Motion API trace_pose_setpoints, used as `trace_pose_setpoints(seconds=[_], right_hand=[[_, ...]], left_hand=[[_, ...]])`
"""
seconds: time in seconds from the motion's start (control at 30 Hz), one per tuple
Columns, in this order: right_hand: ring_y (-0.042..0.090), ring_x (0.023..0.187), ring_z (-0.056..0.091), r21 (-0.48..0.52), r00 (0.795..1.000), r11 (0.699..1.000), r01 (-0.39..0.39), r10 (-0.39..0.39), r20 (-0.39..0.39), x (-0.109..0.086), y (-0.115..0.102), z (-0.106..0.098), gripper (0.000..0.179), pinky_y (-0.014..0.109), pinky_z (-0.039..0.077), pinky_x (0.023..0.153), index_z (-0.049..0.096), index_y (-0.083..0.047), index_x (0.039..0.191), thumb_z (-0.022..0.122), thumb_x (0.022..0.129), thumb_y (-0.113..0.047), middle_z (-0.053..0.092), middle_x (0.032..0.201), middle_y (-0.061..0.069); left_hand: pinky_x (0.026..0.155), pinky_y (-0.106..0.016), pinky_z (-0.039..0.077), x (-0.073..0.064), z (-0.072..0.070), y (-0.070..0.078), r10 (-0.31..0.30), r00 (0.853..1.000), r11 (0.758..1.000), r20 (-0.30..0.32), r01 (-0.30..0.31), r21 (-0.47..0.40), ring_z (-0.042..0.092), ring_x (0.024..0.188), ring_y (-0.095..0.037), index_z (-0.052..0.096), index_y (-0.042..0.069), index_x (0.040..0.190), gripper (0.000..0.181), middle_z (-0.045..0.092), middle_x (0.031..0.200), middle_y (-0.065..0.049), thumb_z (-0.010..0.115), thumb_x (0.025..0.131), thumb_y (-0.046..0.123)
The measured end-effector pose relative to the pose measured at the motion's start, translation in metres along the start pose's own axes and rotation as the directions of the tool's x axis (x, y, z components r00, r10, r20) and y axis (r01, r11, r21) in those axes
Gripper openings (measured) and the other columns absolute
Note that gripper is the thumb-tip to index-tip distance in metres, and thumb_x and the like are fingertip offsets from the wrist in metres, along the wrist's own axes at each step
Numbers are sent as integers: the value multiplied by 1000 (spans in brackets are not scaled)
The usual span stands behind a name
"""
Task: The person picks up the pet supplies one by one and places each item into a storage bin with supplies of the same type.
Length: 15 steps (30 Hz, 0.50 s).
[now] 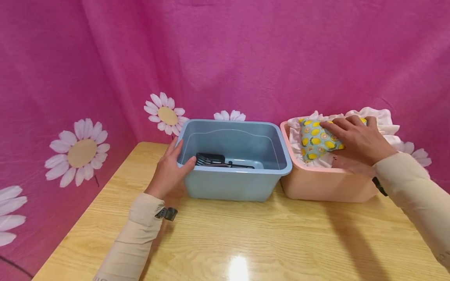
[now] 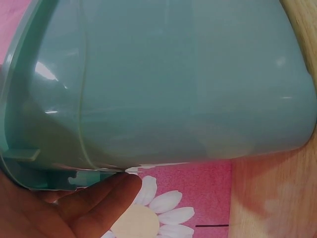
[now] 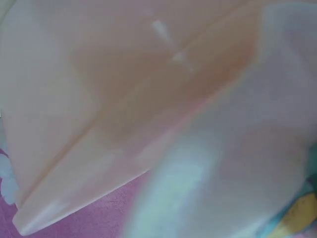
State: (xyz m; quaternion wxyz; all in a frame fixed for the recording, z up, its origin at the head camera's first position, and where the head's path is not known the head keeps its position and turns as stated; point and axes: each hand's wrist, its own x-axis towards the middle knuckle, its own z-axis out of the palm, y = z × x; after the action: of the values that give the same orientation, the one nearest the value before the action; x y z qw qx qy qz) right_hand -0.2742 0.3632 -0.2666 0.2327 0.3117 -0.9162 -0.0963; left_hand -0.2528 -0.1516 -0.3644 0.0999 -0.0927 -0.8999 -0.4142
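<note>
My left hand (image 1: 169,170) grips the rim of a blue plastic bin (image 1: 232,184) at its left front corner. In the left wrist view, its fingers (image 2: 106,206) lie along the outside, under the lip. Inside that bin rest black kitchen utensils, among them a slotted turner (image 1: 210,158). Over the pink bin (image 1: 323,186) on the right, my right hand (image 1: 363,141) grips a lemon-print cushion (image 1: 314,141) from above. White frills (image 1: 377,116) surround the cushion and spread over the bin's rim. The right wrist view is blurred, showing the pink wall and white cloth (image 3: 223,163).
Both bins stand side by side on a light wooden table (image 1: 218,234). A magenta curtain (image 1: 246,58) with white daisies hangs close behind them and along the left side. Dark straps sit on both wrists.
</note>
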Motion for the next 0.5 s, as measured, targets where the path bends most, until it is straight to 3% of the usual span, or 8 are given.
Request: trace_pose_setpoints(seconds=[0.37,0.5], right_hand=[[34,108,43,14,999,999,39,-39,-27,1,5,30,97,60,29,76,48,-16,139,86,57,-50,56,119,9],[32,107,43,13,999,999,30,-30,35,3,7,39,96,56,30,74,46,-18,140,87,58,-48,57,119,8]], left_hand=[[100,-58,40,0,2,0,33,999,999,-19,-33,13,30,139,-36,26,12,153,82,13,161,-2,57,89,53],[100,-58,40,1,2,-1,22,1000,1000,-11,-22,14,28,140,-36,25,13,154,82,12,161,-2,57,89,52]])
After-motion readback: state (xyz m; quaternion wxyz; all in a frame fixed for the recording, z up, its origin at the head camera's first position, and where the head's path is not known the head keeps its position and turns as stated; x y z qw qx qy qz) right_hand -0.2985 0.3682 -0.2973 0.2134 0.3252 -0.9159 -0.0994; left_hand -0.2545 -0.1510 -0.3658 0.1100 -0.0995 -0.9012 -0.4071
